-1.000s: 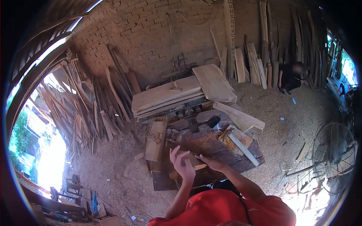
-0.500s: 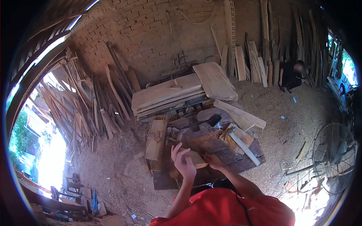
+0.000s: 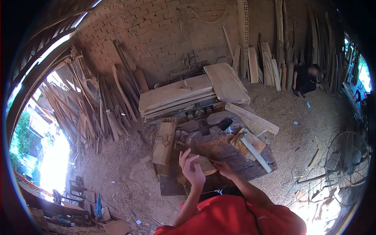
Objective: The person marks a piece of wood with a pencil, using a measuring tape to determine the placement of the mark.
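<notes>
A pale wooden board (image 3: 205,164) lies on the dark low worktable (image 3: 250,172) close to my body. My left hand (image 3: 192,168) is raised beside the board's left end, its fingers spread and slightly curled, holding nothing. At the board's right edge is my right hand (image 3: 223,168), with its fingers bent together against the wood; whether they pinch anything small is too small to tell. Left of my hands, a stack of planks (image 3: 163,147) carries small wooden pieces on top.
Large boards (image 3: 176,94) are stacked behind the worktable. A black tool (image 3: 224,124) and a long pale strip (image 3: 256,155) lie on it. A person (image 3: 306,80) crouches at the back right. A wire fan (image 3: 344,164) stands at the right.
The view has shifted slightly, so the surroundings appear a little to the right. My two hands keep nearly the same pose around the board.
</notes>
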